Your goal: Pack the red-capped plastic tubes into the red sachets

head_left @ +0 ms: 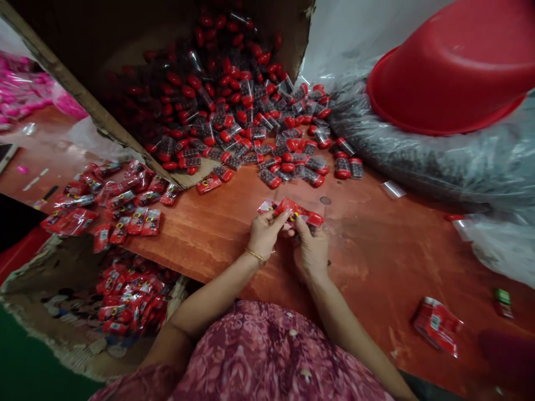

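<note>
Over the table's middle, my left hand (264,235) pinches a small red printed packet (287,206). My right hand (313,248) is closed at the packet's right end, its thumb on top. A red rounded end (315,219), like the caps on the tubes behind, shows at my right fingers; whether it is inside the packet I cannot tell. Just beyond my hands lies a heap of clear tubes (288,159) with red caps and dark contents, spilling from a cardboard box (96,111) on its side. Finished-looking red packets (136,220) lie to the left.
Below the table edge at left, a torn-edged carton (62,340) holds many red packets. At right are a flat stack of red packets (437,326) and a small green item (502,302). A red tub (451,67) rests on a large plastic bag (418,161) of dark pieces.
</note>
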A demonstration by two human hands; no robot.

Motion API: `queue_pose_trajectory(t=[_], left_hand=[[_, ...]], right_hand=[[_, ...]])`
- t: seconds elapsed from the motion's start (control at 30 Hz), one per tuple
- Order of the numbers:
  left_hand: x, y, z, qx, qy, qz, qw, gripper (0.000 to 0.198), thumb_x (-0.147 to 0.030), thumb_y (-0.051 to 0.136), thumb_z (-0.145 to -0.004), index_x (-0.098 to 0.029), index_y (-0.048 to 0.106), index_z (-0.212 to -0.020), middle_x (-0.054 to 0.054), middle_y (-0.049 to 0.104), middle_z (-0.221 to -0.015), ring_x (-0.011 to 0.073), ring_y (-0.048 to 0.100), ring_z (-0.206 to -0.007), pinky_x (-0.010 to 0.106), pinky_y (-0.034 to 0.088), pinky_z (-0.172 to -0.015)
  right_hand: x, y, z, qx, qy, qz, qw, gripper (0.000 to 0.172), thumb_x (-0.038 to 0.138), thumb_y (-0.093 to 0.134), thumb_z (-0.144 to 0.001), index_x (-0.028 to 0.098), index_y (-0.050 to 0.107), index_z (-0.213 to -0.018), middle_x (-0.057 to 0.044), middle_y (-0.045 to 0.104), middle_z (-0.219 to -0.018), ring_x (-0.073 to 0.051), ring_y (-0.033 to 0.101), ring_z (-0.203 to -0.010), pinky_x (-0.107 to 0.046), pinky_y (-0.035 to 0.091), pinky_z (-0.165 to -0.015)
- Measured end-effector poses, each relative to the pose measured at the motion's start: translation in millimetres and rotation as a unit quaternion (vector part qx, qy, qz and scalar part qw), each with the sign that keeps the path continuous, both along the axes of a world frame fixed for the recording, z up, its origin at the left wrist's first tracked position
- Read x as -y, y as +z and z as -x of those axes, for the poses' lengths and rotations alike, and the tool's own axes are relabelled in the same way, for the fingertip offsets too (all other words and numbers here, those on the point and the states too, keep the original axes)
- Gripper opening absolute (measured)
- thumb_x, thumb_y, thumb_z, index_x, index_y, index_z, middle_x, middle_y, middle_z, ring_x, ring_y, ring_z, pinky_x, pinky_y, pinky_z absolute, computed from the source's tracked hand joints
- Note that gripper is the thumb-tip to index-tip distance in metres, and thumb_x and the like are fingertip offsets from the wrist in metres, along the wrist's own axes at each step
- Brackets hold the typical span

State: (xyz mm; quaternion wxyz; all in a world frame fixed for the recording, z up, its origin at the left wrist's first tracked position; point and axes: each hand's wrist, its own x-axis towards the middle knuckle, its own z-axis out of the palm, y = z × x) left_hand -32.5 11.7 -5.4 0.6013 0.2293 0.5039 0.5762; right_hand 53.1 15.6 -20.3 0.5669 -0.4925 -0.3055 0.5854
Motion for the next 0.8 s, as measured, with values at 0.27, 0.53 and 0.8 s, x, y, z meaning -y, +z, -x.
queue_pose_trajectory(t=[0.27,0.53,0.8], left_hand=[[-5.4,9.1,21.5,0.02,0.007,0.048,0.999,0.037,-0.045,0.077,-0.052,-0.013,0.063,-0.066,0.0,0.064,-0.061,0.009,0.056,-0.054,0.021,0.044,-0.055],[-5.2,11.4,24.9,0.01,-0.074,0.016,0.997,0.033,-0.043,0.075,-0.058,-0.013,0.064,-0.067,-0.001,0.063,-0.064,0.0089,0.055,-0.057,0.021,0.042,-0.058],[-3.9,14.5,27.2,0.001,-0.135,-0.026,0.991,0.031,-0.041,0.073,-0.06,-0.014,0.066,-0.073,-0.001,0.064,-0.067,0.0087,0.054,-0.059,0.021,0.042,-0.059]], right_hand=[[16.7,14.5,-45.4,0.014,0.199,0.035,0.979,0.031,0.042,0.064,-0.068,0.022,0.052,-0.089,0.001,0.067,-0.082,-0.009,0.058,-0.047,-0.018,0.041,-0.032],[21.1,35.9,-60.9,0.108,0.283,0.059,0.951,0.042,0.052,0.068,-0.064,0.015,0.065,-0.082,0.0,0.066,-0.053,-0.006,0.046,-0.029,-0.016,0.034,-0.028],[17.8,30.4,-55.8,0.089,0.316,0.073,0.942,0.039,0.052,0.068,-0.063,0.015,0.064,-0.073,0.002,0.064,-0.048,-0.005,0.043,-0.027,-0.015,0.029,-0.028]])
